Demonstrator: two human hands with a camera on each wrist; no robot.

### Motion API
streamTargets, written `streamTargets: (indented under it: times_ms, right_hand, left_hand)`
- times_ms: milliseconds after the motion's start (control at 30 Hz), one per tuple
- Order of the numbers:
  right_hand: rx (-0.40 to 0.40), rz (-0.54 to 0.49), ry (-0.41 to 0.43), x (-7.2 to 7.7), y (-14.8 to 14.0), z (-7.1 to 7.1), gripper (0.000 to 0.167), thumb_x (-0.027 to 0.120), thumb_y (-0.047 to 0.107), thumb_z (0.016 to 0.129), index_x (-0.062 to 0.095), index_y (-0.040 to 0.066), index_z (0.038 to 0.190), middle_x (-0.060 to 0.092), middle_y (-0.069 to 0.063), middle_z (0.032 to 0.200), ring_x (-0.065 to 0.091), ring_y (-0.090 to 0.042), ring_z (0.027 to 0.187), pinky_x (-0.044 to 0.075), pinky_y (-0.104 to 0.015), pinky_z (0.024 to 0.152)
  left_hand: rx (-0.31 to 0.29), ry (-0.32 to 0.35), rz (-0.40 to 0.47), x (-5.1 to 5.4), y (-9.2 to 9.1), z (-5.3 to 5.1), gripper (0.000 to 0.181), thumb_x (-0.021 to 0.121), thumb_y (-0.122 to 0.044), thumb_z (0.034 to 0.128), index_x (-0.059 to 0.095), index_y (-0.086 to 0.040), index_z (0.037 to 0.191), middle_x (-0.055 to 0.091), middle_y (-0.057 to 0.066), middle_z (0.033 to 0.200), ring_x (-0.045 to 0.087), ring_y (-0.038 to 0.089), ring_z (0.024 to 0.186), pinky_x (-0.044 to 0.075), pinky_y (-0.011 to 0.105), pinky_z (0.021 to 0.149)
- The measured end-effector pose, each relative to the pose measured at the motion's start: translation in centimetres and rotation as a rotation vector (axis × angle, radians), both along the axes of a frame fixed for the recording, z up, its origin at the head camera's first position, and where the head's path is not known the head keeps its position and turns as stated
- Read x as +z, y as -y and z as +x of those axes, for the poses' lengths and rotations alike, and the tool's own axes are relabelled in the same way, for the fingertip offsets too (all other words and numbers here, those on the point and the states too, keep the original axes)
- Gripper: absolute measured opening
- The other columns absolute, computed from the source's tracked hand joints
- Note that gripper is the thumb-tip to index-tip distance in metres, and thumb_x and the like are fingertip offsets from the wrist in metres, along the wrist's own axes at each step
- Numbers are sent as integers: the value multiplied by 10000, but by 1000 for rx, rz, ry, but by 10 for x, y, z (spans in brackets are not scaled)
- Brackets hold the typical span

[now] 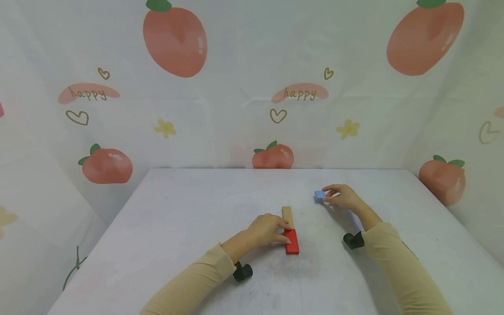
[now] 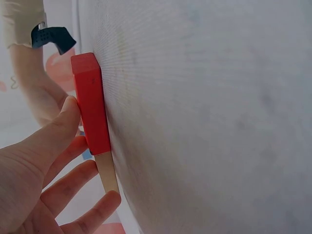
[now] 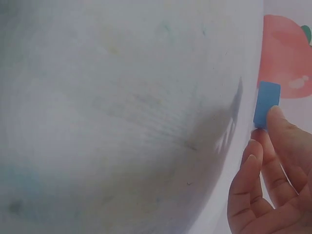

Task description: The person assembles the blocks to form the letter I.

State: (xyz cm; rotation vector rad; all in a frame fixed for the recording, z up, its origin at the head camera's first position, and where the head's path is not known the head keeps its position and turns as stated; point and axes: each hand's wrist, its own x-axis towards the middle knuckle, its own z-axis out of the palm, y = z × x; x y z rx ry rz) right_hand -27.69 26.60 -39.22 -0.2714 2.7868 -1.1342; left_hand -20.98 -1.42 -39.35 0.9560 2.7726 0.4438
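On the white table a red block (image 1: 292,242) lies end to end with a plain wooden block (image 1: 288,215). My left hand (image 1: 264,230) touches the red block from the left with thumb and fingers; in the left wrist view the thumb lies along the red block (image 2: 91,105) and a fingertip reaches the wooden block (image 2: 107,173). Farther back and to the right, my right hand (image 1: 343,197) pinches a small blue block (image 1: 319,196) between thumb and fingers. The right wrist view shows the blue block (image 3: 267,103) at the thumb tip, the other fingers curved below.
The white table (image 1: 177,205) ends at a back edge in front of a pale cloth (image 1: 232,57) printed with fruit and flowers. Black wrist devices (image 1: 243,272) hang at both sleeves. A thin green string (image 1: 77,262) is at the table's left side.
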Motion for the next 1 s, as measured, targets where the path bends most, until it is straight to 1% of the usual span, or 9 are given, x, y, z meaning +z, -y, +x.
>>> streamTargets:
  times_ms: [200,267,467,633,800,1000]
  right_hand:
    - [2,19,12,3,4,1,415,626,134,880,538,-71,1230,623,-228,1028,613,-178,859,479,-202,644]
    - [-2,22,16,4,5,1,413,624,132,881,539,-67,1232,621,-226,1032,618,-202,875,479,-209,651]
    - [-5,12,22,1,8,-1,406,629,127,877,546,-63,1225,624,-215,1016,599,-172,845,478,-216,646]
    - [4,0,20,-1,10,-2,400,634,124,874,551,-65,1217,629,-208,998,611,-170,854,483,-212,644]
    - [-1,9,35,1,16,-1,403,640,137,872,555,-55,1216,621,-195,996,606,-182,858,477,-219,655]
    - [11,3,29,1,20,0,393,640,126,871,558,-62,1207,626,-195,985,599,-175,849,477,-219,658]
  left_hand:
    - [15,17,2,1,0,1,413,732,-391,772,681,-241,1154,629,-49,1254,561,157,1197,447,304,1006]
    - [15,13,4,2,0,1,413,732,-390,771,683,-238,1152,630,-50,1254,562,157,1197,447,303,1005]
    - [5,-3,10,2,0,1,411,733,-387,771,686,-229,1148,634,-48,1248,569,157,1190,453,301,996]
    - [8,9,10,1,0,0,409,731,-385,775,683,-233,1152,629,-51,1255,561,153,1200,445,302,1007]
    - [17,24,7,2,0,1,406,733,-381,775,683,-235,1151,626,-55,1260,555,150,1206,439,304,1016]
    - [18,30,-1,3,-1,1,402,728,-384,780,682,-241,1153,624,-58,1262,553,151,1205,440,306,1014]
